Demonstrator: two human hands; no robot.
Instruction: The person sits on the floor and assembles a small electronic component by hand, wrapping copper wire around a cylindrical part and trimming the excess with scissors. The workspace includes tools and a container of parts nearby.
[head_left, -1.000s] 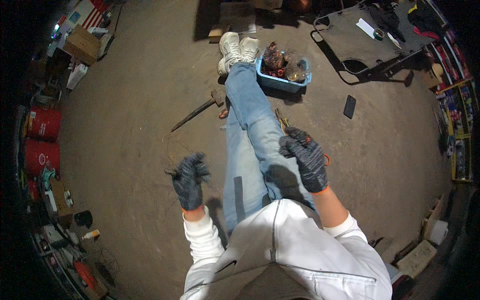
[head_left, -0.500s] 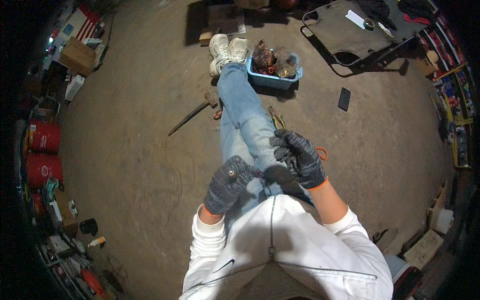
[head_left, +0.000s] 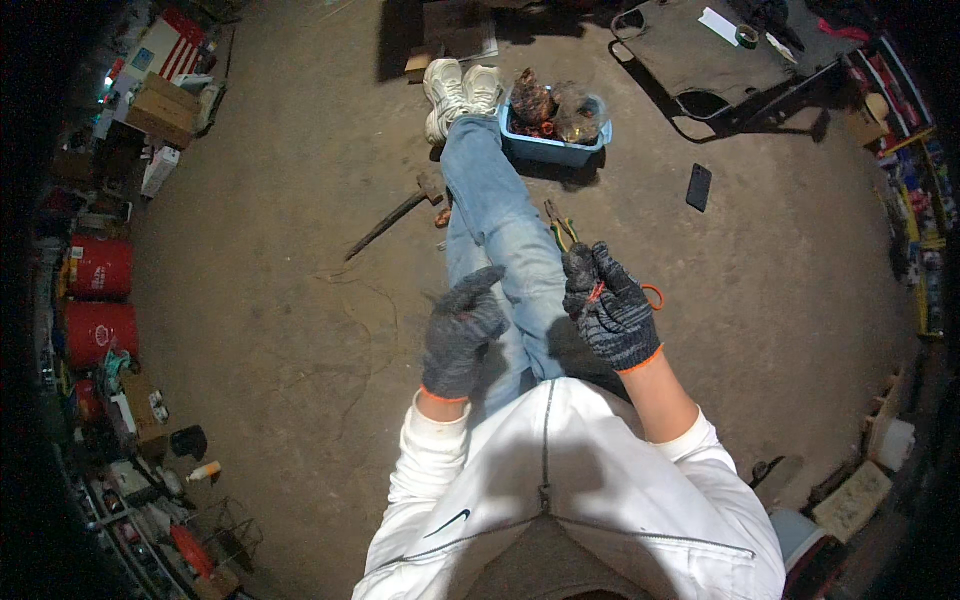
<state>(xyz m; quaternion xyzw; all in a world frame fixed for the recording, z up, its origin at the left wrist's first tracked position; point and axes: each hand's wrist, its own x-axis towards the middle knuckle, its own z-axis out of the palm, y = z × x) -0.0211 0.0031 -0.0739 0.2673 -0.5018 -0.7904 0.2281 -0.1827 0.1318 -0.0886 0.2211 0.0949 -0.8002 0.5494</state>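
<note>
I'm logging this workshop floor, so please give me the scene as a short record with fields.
Left hand: gloved, motion-blurred, partly over the legs; grip unclear
Right hand: gloved, closed on a reddish piece
Near right hand: pliers with yellow-and-green handles
Left of legs: long-handled hammer on the floor
By the shoes: blue bin holding a coppery tangle and clear plastic bag
Floor, right: black smartphone

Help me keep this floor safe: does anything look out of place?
The phone looks odd: it lies loose on the floor, right of the blue bin, and might get stepped on. The hammer lies loose too, left of the legs.
</note>
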